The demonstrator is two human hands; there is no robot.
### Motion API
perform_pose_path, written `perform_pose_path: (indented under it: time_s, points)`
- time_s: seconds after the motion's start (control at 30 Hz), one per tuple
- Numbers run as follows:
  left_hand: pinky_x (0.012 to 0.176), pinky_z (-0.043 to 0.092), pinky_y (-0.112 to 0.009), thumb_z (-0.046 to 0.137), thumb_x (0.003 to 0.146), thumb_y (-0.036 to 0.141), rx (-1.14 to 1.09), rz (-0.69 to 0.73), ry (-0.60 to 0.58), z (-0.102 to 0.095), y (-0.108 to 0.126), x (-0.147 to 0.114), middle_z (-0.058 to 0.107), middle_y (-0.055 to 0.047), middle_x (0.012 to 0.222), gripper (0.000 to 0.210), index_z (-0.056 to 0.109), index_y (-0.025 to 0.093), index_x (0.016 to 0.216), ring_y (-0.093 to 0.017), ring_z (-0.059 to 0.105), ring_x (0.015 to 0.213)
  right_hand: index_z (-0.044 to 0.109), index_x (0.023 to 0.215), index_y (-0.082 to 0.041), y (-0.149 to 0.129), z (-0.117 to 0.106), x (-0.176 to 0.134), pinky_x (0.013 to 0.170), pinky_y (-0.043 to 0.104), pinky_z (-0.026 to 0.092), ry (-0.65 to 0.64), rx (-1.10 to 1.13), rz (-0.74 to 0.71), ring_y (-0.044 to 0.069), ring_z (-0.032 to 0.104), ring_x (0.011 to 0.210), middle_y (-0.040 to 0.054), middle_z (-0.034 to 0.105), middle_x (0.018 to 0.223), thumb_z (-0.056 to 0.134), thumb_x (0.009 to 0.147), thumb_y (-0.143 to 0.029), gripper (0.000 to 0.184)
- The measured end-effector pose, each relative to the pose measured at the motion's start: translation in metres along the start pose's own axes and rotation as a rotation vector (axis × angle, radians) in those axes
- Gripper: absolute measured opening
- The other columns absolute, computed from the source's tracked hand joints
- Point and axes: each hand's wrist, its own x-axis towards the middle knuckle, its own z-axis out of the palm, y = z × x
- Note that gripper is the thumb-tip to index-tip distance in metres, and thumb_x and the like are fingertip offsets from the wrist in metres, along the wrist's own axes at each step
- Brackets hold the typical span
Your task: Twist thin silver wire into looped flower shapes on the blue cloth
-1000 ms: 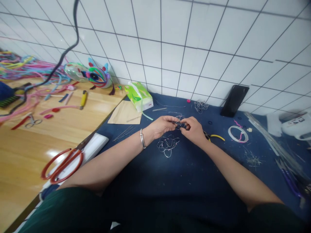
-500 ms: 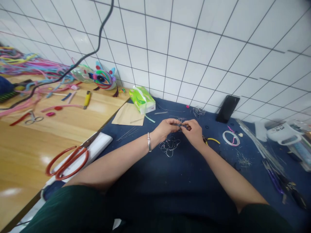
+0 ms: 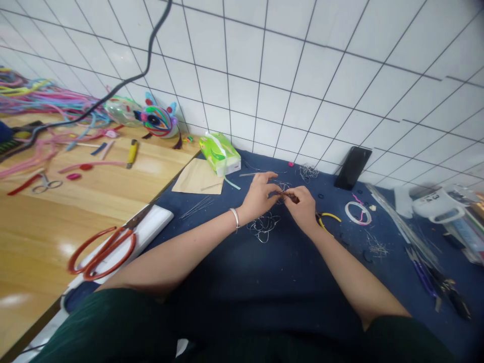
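Fine silvery wire (image 3: 283, 187), bent into a small loose shape, is between my hands just above the dark blue cloth. My right hand (image 3: 302, 205) pinches it between thumb and fingertips. From the other side, my left hand (image 3: 259, 197) has its thumb and a finger closed together at the wire, while its upper fingers are lifted away. The exact grip is partly hidden by the fingers. Below them lies a looped wire piece (image 3: 263, 226). Yellow-handled pliers (image 3: 328, 219) rest beside my right wrist, partly covered by it.
A tangled wire bundle (image 3: 309, 172), a black phone (image 3: 353, 168) and a green tissue pack (image 3: 220, 153) are near the wall. Large red-handled scissors (image 3: 108, 252) lie at left on a white box (image 3: 156, 227). To the right are a white ring coil (image 3: 358, 213) and purple-handled pliers (image 3: 423, 275).
The upper fingers of my left hand have lifted and spread off the wire. My right hand has stayed pinched on it. The view has shifted slightly.
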Motion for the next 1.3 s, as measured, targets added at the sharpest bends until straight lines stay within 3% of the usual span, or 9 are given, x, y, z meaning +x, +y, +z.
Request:
perform_pose_path:
  time_s: [0.13, 0.33, 0.7, 0.83, 0.97, 1.3]
  points:
    - [0.099, 0.034, -0.047, 0.058, 0.082, 0.015, 0.133, 0.120, -0.010, -0.006, 0.003, -0.002, 0.051, -0.008, 0.125, 0.015, 0.069, 0.021, 0.089, -0.027, 0.040, 0.117, 0.069, 0.087, -0.022, 0.001, 0.000, -0.001, 0.070, 0.029, 0.047, 0.003, -0.009, -0.009, 0.016, 0.055, 0.075, 0.0026, 0.057, 0.084, 0.058, 0.081, -0.022, 0.013]
    - [0.089, 0.034, -0.042, 0.052, 0.087, 0.021, 0.183, 0.192, -0.100, -0.005, 0.002, -0.003, 0.062, -0.007, 0.104, 0.017, 0.069, 0.022, 0.092, -0.024, 0.046, 0.099, 0.069, 0.091, -0.023, -0.001, -0.001, -0.003, 0.066, 0.028, 0.048, 0.094, -0.010, -0.016, 0.014, 0.053, 0.072, 0.0031, 0.052, 0.089, 0.057, 0.081, -0.020, 0.016]
    - [0.084, 0.038, -0.037, 0.054, 0.086, 0.023, 0.085, 0.118, -0.168, -0.001, -0.001, -0.002, 0.066, -0.007, 0.098, 0.016, 0.068, 0.020, 0.092, -0.022, 0.053, 0.092, 0.058, 0.106, -0.022, -0.006, -0.005, -0.005, 0.076, 0.034, 0.049, 0.141, 0.000, -0.020, 0.017, 0.051, 0.074, 0.0026, 0.051, 0.086, 0.056, 0.079, -0.015, 0.029]
    - [0.085, 0.040, -0.037, 0.054, 0.086, 0.023, 0.049, 0.099, -0.169, 0.001, -0.001, -0.003, 0.067, -0.007, 0.094, 0.016, 0.068, 0.020, 0.091, -0.021, 0.056, 0.091, 0.059, 0.105, -0.023, -0.006, -0.006, -0.005, 0.075, 0.035, 0.051, 0.142, -0.014, -0.069, 0.016, 0.050, 0.074, 0.0056, 0.049, 0.097, 0.056, 0.078, -0.013, 0.028]
    - [0.086, 0.041, -0.038, 0.055, 0.083, 0.019, 0.034, 0.088, -0.176, 0.004, -0.002, -0.003, 0.067, -0.006, 0.094, 0.015, 0.069, 0.021, 0.091, -0.021, 0.057, 0.091, 0.059, 0.107, -0.024, -0.005, -0.006, -0.006, 0.073, 0.036, 0.052, 0.111, -0.003, -0.076, 0.017, 0.053, 0.075, 0.0076, 0.047, 0.106, 0.054, 0.079, -0.013, 0.030]
    - [0.085, 0.043, -0.036, 0.056, 0.080, 0.013, 0.036, 0.088, -0.150, 0.002, 0.003, -0.003, 0.068, -0.006, 0.093, 0.016, 0.068, 0.020, 0.087, -0.020, 0.057, 0.089, 0.058, 0.109, -0.025, -0.003, -0.005, -0.008, 0.078, 0.035, 0.052, -0.004, 0.012, -0.133, 0.020, 0.058, 0.089, 0.0051, 0.060, 0.105, 0.048, 0.082, -0.011, 0.032]
